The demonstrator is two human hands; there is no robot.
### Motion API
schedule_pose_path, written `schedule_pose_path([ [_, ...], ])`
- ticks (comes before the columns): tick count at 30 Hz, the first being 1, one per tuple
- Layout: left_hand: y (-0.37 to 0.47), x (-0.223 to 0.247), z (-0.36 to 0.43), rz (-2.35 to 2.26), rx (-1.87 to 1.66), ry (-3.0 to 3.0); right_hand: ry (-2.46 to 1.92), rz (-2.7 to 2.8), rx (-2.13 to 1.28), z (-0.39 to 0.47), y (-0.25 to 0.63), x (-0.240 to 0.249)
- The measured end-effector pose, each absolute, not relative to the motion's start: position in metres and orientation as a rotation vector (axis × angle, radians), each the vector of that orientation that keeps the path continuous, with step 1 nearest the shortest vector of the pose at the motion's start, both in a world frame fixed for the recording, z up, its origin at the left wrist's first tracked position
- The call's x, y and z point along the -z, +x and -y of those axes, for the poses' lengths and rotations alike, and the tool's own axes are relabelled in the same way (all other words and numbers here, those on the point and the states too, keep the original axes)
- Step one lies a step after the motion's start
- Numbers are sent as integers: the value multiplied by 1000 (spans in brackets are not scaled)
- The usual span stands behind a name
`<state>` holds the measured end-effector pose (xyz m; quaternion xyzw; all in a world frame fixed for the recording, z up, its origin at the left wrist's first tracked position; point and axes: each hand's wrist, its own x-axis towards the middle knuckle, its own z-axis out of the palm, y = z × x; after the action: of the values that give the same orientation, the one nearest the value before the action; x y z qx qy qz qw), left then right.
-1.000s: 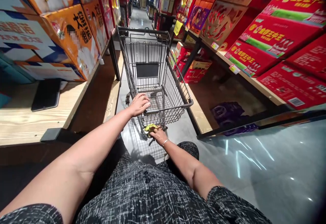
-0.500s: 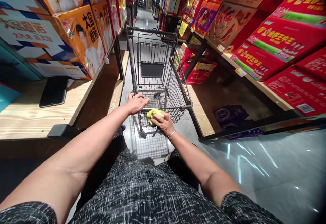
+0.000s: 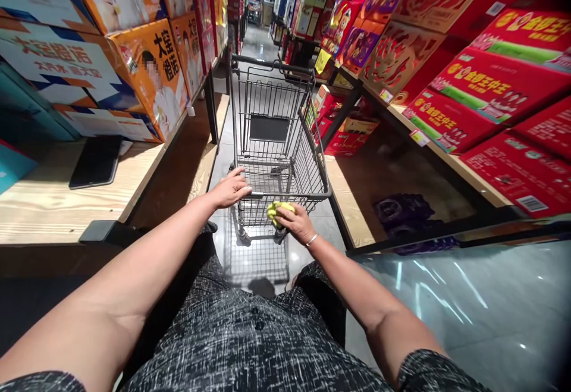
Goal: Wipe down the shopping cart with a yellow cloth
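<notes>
A black wire shopping cart (image 3: 325, 181) stands in front of me in the aisle, its basket showing bare wire mesh. My left hand (image 3: 228, 191) is closed over the near left corner of its rim, with the thumb along the near edge. In my right hand (image 3: 298, 223) a crumpled yellow cloth (image 3: 277, 209) is bunched between the fingers. This hand is just below the near rim, close to the basket's near side. Whether the cloth touches the wires I cannot tell.
Shelves line both sides, with orange and white cartons (image 3: 151, 77) on the left and red boxes (image 3: 477, 85) on the right. A black phone (image 3: 94, 161) lies on the left wooden shelf. Purple packs (image 3: 404, 209) sit low on the right.
My right hand and the cloth have moved down and slightly right, from the near rim to below it. The left hand has shifted a little left and now wraps the rim's corner.
</notes>
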<state>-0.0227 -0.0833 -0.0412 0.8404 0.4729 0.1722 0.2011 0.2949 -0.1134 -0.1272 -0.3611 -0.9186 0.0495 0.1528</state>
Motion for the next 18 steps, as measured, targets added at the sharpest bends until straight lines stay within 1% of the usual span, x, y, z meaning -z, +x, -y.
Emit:
schedule_pose_path([
  [3,-32,35,81,-1384,-409,2360,-949,2404,216,103,307,92],
  [6,-30,17,83,-1542,-210,2390,-942,2320,348,104,297,88],
  [8,-21,5,87,-1624,-84,2440,-951,2380,323,110,281,106],
  [10,-9,-2,93,-1632,-54,2471,-963,2503,244,119,263,133],
  [14,13,4,111,-1545,-149,2465,-1043,2753,30,139,244,187],
  [16,16,14,119,-1573,-247,2489,-1041,2786,-17,144,244,201],
  [18,15,23,123,-1576,-323,2488,-1023,2795,-37,144,247,204],
])
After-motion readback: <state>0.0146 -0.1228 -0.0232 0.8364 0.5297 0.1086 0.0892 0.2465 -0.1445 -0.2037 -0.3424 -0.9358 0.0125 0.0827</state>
